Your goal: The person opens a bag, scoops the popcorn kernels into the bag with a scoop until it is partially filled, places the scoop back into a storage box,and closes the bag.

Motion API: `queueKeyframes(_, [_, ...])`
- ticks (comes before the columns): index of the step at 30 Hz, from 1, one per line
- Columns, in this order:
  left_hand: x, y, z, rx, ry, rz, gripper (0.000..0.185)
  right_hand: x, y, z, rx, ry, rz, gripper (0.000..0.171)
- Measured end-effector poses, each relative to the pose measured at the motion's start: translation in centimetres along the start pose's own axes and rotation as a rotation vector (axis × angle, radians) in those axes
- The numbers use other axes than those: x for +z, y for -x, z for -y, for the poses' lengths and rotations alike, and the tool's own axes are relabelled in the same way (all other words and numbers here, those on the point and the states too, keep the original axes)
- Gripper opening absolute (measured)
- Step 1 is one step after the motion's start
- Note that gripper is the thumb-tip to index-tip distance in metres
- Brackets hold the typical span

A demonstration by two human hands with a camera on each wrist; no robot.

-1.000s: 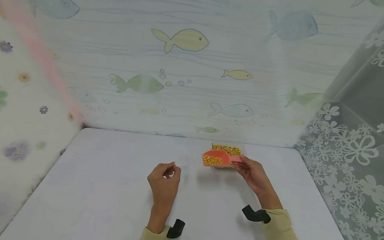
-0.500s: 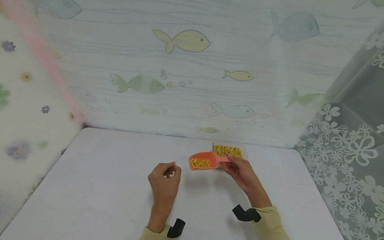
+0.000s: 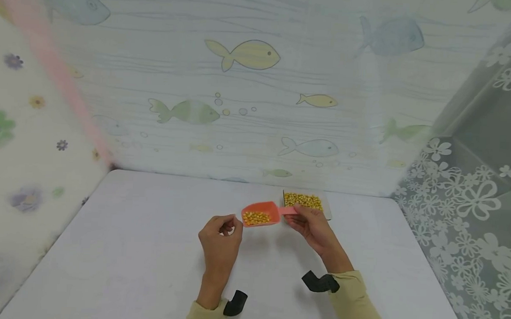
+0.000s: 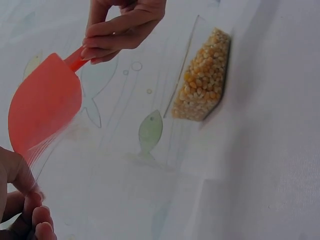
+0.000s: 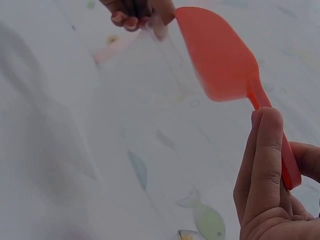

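My right hand (image 3: 314, 229) grips the handle of an orange-red scoop (image 3: 272, 211), thumb on one side and fingers on the other. Yellow corn kernels (image 3: 255, 219) lie in the scoop, which is held above the table roughly level. Between the thumb and fingertips of my left hand (image 3: 220, 240) is the edge of a clear plastic bag (image 5: 135, 75), faint in the head view. The scoop's front end is right beside the left fingertips, over the bag's top edge; whether it is inside the bag I cannot tell.
A clear box (image 4: 186, 65) of corn kernels (image 4: 205, 75) stands behind my right hand, near the back of the white table (image 3: 130, 249). A fish-patterned curtain (image 3: 248, 131) rises along the table's back edge. Black wrist mounts (image 3: 320, 282) sit on both sleeves.
My right hand has carried the loaded scoop leftward from in front of the corn box to the left fingertips. The left hand has hardly moved.
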State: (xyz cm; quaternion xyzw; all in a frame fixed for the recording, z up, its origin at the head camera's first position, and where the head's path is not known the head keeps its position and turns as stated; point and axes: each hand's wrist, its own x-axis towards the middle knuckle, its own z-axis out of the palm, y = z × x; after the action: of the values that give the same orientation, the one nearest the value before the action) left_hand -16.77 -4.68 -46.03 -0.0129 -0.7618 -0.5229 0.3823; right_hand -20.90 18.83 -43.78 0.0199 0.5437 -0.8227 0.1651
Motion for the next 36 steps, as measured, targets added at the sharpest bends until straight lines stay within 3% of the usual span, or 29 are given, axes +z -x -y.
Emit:
queueKeyframes(17, [0.2, 0.0, 0.1, 0.017, 0.026, -0.010, 0.012, 0.1, 0.2, 0.4, -0.046, 0.059, -0.061, 0.028])
queueKeyframes(21, [0.1, 0.0, 0.1, 0.002, 0.038, 0.001, 0.011, 0.3, 0.4, 0.8, -0.077, 0.126, -0.109, 0.023])
queueKeyframes(29, [0.1, 0.0, 0.0, 0.009, 0.038, 0.011, 0.010, 1.6, 0.6, 2.1, -0.165, 0.354, -0.200, 0.033])
queueKeyframes(36, [0.1, 0.0, -0.1, 0.030, 0.040, 0.006, 0.011, 3.4, 1.3, 3.3, -0.261, 0.503, -0.186, 0.030])
